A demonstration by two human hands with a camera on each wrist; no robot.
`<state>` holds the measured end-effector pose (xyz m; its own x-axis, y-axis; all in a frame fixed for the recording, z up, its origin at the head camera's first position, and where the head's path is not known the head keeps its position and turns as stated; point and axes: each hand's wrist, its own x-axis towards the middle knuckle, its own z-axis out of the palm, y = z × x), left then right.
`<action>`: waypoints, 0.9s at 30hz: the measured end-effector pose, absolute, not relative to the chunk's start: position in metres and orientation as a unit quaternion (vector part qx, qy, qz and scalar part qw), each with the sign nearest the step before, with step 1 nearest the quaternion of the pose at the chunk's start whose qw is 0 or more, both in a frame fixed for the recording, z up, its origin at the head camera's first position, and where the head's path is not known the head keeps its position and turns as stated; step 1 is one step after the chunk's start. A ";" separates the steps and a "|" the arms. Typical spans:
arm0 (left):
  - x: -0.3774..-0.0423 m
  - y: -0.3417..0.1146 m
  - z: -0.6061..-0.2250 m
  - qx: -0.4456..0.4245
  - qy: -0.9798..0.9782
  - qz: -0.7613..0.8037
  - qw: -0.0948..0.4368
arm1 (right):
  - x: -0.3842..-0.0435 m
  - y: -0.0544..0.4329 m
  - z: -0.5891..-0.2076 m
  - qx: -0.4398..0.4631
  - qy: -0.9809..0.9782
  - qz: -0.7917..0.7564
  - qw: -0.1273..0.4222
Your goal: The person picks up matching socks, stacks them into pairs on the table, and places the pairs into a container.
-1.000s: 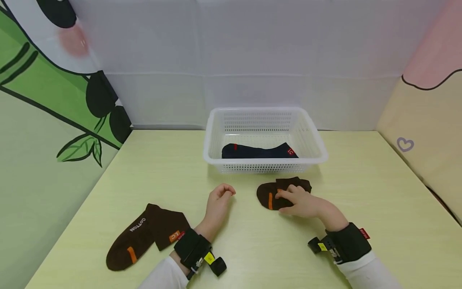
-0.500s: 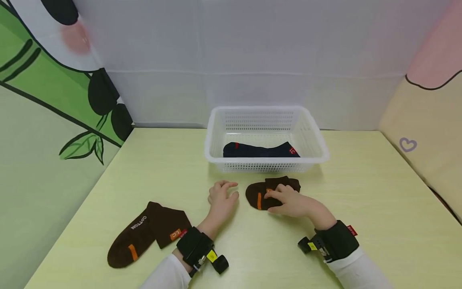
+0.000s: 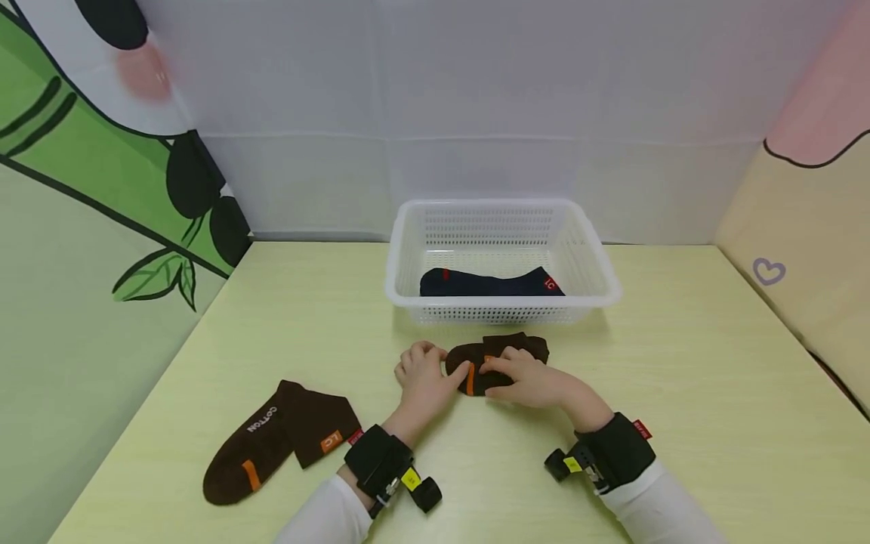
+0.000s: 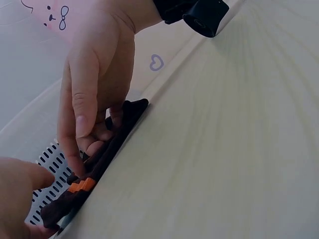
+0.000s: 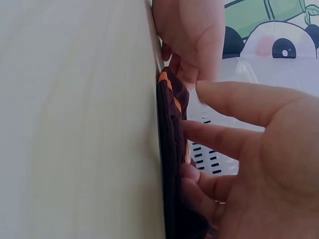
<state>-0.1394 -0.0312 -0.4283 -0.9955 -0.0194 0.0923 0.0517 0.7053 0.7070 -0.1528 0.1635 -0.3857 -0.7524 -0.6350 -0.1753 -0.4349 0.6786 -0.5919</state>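
A folded brown sock (image 3: 503, 344) with an orange toe stripe lies on the table in front of the basket. My right hand (image 3: 533, 381) rests on its right part, with bent fingers touching the upper side and the thumb held away in the right wrist view. My left hand (image 3: 424, 378) is at the toe end, thumb over the sock and fingers spread at its far side. In the left wrist view, one left fingertip sits low beside the toe while another stands off the fabric. A second brown sock (image 3: 248, 446), marked COTTON, lies bent to the left, near my left wrist.
Behind the hands stands a white perforated basket (image 3: 503, 313). It holds a dark navy sock (image 3: 489, 285) with red marks. The pale wooden table (image 3: 680, 340) meets a white sheet (image 3: 476, 174) at the back and patterned sheets at both sides.
My right hand has slid the folded brown sock leftward across the table. My left hand has spread its fingers and come to the sock's toe. The other socks have stayed put.
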 end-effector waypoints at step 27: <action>-0.135 -0.033 -0.426 -0.043 -0.937 -0.345 0.039 | -0.160 0.148 -0.406 -0.157 0.943 -0.283 0.074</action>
